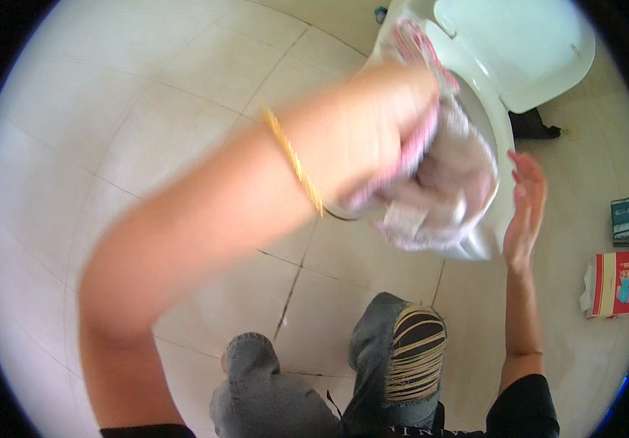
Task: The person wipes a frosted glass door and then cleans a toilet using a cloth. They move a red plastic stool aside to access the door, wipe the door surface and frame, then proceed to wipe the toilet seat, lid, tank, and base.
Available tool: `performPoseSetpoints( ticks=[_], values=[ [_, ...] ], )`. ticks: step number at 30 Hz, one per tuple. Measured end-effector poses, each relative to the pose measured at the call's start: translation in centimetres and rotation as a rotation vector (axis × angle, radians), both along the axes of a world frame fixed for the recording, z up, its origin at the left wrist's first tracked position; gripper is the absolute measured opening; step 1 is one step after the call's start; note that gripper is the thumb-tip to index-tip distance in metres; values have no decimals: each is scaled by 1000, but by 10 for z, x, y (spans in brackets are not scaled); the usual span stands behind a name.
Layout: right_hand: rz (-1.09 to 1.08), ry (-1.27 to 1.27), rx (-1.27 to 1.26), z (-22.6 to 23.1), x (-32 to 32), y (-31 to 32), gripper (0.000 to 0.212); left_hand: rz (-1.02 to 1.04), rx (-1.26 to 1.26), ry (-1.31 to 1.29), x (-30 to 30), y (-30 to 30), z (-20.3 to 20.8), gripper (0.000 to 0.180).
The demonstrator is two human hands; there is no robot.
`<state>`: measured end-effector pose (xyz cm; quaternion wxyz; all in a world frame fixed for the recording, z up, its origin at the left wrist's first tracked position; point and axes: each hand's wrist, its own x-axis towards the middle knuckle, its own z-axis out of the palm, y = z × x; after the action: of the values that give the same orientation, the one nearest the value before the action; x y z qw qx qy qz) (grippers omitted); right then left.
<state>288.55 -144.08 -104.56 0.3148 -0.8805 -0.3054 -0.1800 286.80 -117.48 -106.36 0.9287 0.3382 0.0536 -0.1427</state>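
A crumpled, patterned pink-and-white cloth (455,164) hangs over the front of the white toilet bowl (501,120). My left hand (384,120), blurred by motion and wearing a gold bracelet (296,160) at the wrist, is closed on the upper part of this cloth. Most of its fingers are hidden behind the back of the hand and the cloth folds. My right hand (526,208) is beside the right edge of the bowl, fingers stretched out, and holds nothing. Whether it touches the bowl I cannot tell.
The raised toilet seat or lid (519,47) leans at the upper right, with a dark object (535,125) below it. Against the right side are a red tissue pack (614,285) and a green box (624,223). Pale floor tiles (183,124) spread to the left.
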Motion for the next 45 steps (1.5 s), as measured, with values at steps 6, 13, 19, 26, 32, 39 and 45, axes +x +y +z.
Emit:
performPoseSetpoints(
  ticks=[6,13,19,26,32,39,45],
  values=[
    [-36,-100,-304,10,-18,-10,50,425,1196,-442,-82,-102,-30,68],
    [50,50,-317,3,-22,5,58,463,1132,-451,-70,-91,-48,71],
    [216,-16,-587,12,-12,7,73,528,1095,-410,13,-46,-46,62],
    [112,65,-593,7,-16,9,84,304,1274,-443,175,0,-24,47],
    [144,212,-566,3,-11,21,93,216,1272,-330,270,15,-22,47],
    [85,225,-532,0,-9,14,93,548,775,-569,206,11,-106,53],
    [36,130,-677,2,-11,15,82,437,194,-559,142,-9,-175,65]
  ],
)
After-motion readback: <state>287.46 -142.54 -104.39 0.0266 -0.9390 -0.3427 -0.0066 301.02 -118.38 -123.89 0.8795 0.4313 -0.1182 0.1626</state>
